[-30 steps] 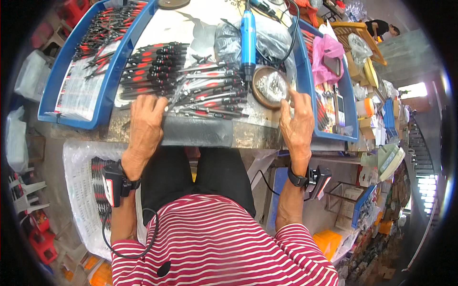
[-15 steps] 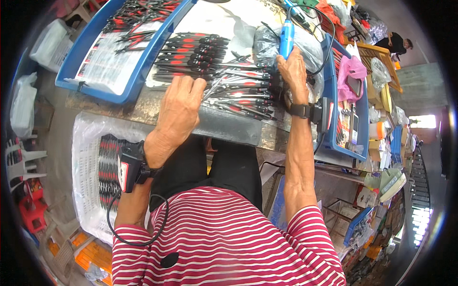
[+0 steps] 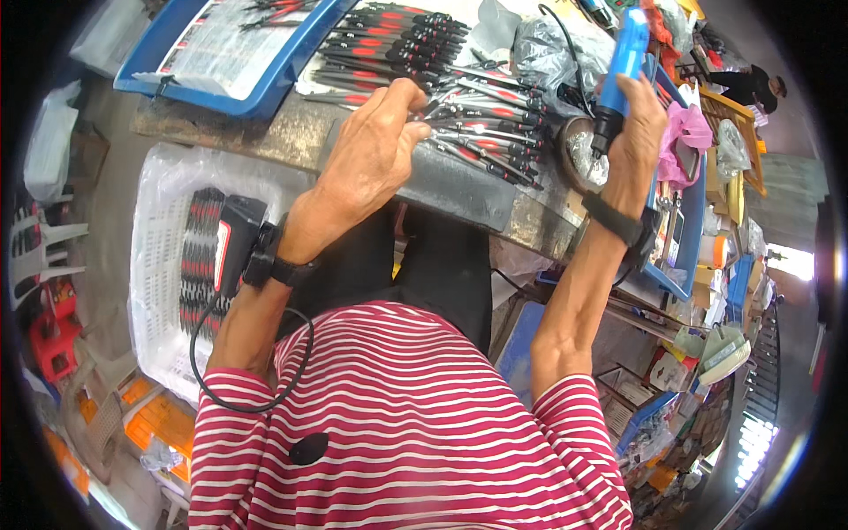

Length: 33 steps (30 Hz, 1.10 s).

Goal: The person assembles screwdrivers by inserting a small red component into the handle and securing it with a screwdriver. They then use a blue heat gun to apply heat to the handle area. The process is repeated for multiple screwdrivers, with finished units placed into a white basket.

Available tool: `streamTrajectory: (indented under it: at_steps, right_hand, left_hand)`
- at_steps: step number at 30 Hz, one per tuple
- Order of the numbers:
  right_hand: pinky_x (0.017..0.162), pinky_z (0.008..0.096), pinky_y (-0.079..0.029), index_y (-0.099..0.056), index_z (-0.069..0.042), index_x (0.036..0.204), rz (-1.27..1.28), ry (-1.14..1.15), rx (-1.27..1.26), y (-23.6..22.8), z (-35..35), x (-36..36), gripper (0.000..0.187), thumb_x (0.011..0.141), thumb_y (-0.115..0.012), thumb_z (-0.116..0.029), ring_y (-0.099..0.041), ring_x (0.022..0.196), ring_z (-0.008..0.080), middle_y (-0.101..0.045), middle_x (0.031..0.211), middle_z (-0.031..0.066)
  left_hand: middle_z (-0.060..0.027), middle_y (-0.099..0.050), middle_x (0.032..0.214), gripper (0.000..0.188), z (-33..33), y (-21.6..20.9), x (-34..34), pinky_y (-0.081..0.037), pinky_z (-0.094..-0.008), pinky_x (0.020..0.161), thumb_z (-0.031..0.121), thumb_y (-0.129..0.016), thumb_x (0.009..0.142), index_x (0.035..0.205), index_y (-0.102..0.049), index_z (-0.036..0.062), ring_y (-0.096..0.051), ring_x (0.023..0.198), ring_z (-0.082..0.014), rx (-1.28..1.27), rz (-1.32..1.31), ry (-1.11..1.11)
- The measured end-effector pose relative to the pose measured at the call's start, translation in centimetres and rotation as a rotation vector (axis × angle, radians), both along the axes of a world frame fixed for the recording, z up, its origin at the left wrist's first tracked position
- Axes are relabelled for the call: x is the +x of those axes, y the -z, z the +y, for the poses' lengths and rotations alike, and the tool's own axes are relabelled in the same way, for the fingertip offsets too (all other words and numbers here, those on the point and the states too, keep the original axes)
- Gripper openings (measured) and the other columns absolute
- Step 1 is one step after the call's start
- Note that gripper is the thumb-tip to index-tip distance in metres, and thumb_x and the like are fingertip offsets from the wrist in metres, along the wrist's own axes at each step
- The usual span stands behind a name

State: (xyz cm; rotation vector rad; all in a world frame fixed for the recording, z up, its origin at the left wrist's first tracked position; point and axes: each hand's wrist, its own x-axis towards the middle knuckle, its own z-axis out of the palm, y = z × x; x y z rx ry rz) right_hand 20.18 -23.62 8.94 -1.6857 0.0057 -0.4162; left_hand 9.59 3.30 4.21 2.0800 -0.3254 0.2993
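Note:
My right hand (image 3: pixel 638 124) is wrapped around a blue electric screwdriver (image 3: pixel 626 55), whose black tip points down over a round bowl (image 3: pixel 570 152) holding a clear plastic bag. My left hand (image 3: pixel 375 141) is at the left end of a pile of slender grey-and-black tools with red inserts (image 3: pixel 495 119). Its fingers are curled, with the thumb apart from the index finger and tool ends visible between them. Behind it lies a stack of black tools with red inserts (image 3: pixel 380 49). Their exact kind is unclear.
A dark metal block (image 3: pixel 459 190) runs along the bench's front edge. Blue trays (image 3: pixel 265 97) stand at left and right, the right one with a pink bag (image 3: pixel 685 141). Below left is a white basket (image 3: pixel 155 265) of stacked tools. A person (image 3: pixel 751 87) is far off at right.
My right hand has swung right with the screwdriver, now tilted tip-down over the bowl. My left hand has moved right and forward to the pile, its thumb spreading from the fingers. The view has shifted.

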Motion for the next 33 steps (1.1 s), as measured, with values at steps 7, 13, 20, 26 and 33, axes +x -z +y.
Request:
streamTrajectory:
  at_steps: [7,13,20,26,33]
  right_hand:
    - [0.078,0.0326,-0.049,-0.039,0.007,0.124,-0.152,-0.436,0.44,-2.5,3.9,-8.1,0.051,0.079,-0.058,-0.006,-0.057,0.082,0.022,-0.056,0.093,0.0147]
    - [0.082,0.0318,-0.046,-0.042,0.005,0.126,-0.245,-0.408,0.325,-1.3,6.6,-10.7,0.053,0.075,-0.058,0.007,-0.058,0.086,0.0196,-0.057,0.094,0.0115]
    - [0.063,0.0201,-0.047,-0.048,0.0,0.121,-0.243,-0.331,0.292,0.3,7.4,-11.6,0.051,0.073,-0.066,0.005,-0.056,0.072,0.0079,-0.061,0.086,0.0017]
    - [0.063,0.0205,-0.048,-0.048,0.002,0.12,-0.209,-0.23,0.168,1.2,7.9,-11.8,0.05,0.073,-0.064,0.008,-0.058,0.075,0.0086,-0.061,0.086,0.0023]
    - [0.081,0.0284,-0.046,-0.047,0.005,0.12,-0.143,-0.265,0.164,1.1,8.2,-12.1,0.051,0.072,-0.064,0.007,-0.057,0.086,0.0139,-0.059,0.093,0.0077]
  left_hand:
    - [-0.0028,-0.055,0.071,0.025,-2.4,0.0,-2.9,-0.044,-0.0198,0.048,0.01,-0.058,0.088,0.107,-0.053,-0.005,-0.052,0.056,-0.0064,-0.553,0.536,0.114]
    - [-0.0046,-0.055,0.068,0.023,-4.3,0.9,-4.9,-0.044,-0.0186,0.045,0.013,-0.057,0.091,0.105,-0.052,-0.0041,-0.053,0.054,-0.0068,-0.785,0.647,0.115]
    - [-0.0035,-0.053,0.071,0.027,-5.5,1.7,-6.1,-0.037,-0.0168,0.048,0.009,-0.054,0.091,0.112,-0.047,-0.0053,-0.045,0.055,-0.0049,-0.839,0.669,0.153]
    - [-0.0064,-0.057,0.074,0.028,-5.4,1.8,-6.3,-0.039,-0.0176,0.05,0.005,-0.055,0.088,0.112,-0.046,-0.0074,-0.047,0.057,-0.0063,-0.929,0.735,0.106]
    - [-0.0081,-0.062,0.08,0.026,-4.9,1.3,-5.4,-0.043,-0.0197,0.054,0.001,-0.055,0.085,0.11,-0.052,-0.0059,-0.051,0.059,-0.0081,-0.627,0.515,-0.001]
